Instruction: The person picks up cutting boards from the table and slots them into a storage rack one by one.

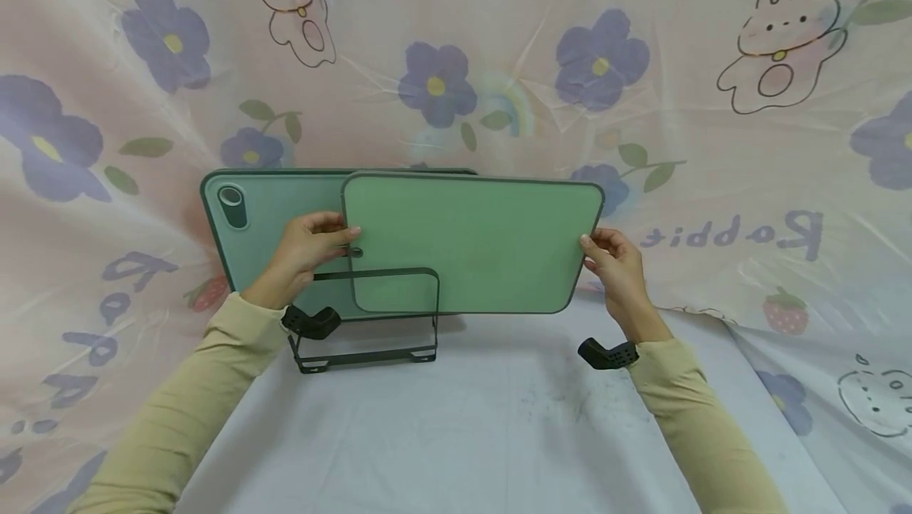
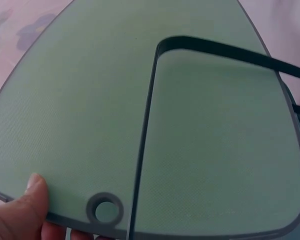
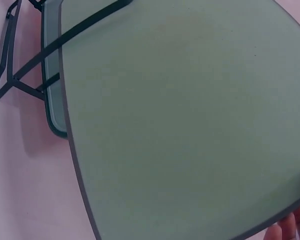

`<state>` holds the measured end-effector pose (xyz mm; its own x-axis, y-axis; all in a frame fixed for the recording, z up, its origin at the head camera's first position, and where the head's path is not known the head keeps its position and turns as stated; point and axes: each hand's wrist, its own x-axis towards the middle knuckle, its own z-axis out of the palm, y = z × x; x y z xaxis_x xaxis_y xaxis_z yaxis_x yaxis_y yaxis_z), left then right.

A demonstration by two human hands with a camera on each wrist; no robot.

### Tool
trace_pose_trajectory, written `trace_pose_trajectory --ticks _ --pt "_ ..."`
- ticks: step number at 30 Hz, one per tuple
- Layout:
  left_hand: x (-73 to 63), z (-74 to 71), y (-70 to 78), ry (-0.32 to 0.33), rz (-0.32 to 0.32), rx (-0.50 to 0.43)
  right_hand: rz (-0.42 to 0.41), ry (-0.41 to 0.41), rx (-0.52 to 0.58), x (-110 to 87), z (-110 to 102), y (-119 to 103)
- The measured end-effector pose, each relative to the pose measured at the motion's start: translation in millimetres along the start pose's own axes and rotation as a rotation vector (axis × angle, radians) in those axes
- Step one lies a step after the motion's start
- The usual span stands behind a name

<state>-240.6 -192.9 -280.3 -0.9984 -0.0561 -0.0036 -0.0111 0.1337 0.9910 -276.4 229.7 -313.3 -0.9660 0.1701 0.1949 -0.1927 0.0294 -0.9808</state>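
A light green cutting board (image 1: 470,245) with a grey rim stands upright, its left part behind the front wire of a black metal rack (image 1: 378,356). My left hand (image 1: 302,253) pinches its left edge beside the hanging hole, thumb on the near face. At the opposite edge, my right hand (image 1: 620,268) pinches the board with the thumb in front. A larger teal cutting board (image 1: 285,193) with a dark green rim and a round handle hole stands behind it in the rack, partly covered. In the right wrist view, only some fingertips (image 3: 287,225) show at the board's edge.
The rack stands on a white-covered table (image 1: 484,403). Behind rises a pink curtain (image 1: 513,23) printed with rabbits and purple flowers, close behind the boards. Black wrist cameras (image 1: 608,354) sit on both wrists.
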Motion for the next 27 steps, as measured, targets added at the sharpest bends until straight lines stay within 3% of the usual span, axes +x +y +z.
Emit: trace_pose_trajectory --ticks 15,24,27 --pt "-12.0 -39.7 -7.4 0.013 0.008 -0.002 0.001 -0.071 -0.036 -0.5 37 5" --pt "-12.7 -59.2 -19.0 0.062 0.012 -0.09 0.017 -0.088 -0.018 -1.4 58 9" --pt "-15.1 -68.0 -24.6 0.088 0.024 -0.161 0.028 -0.096 -0.018 -3.4 67 11"
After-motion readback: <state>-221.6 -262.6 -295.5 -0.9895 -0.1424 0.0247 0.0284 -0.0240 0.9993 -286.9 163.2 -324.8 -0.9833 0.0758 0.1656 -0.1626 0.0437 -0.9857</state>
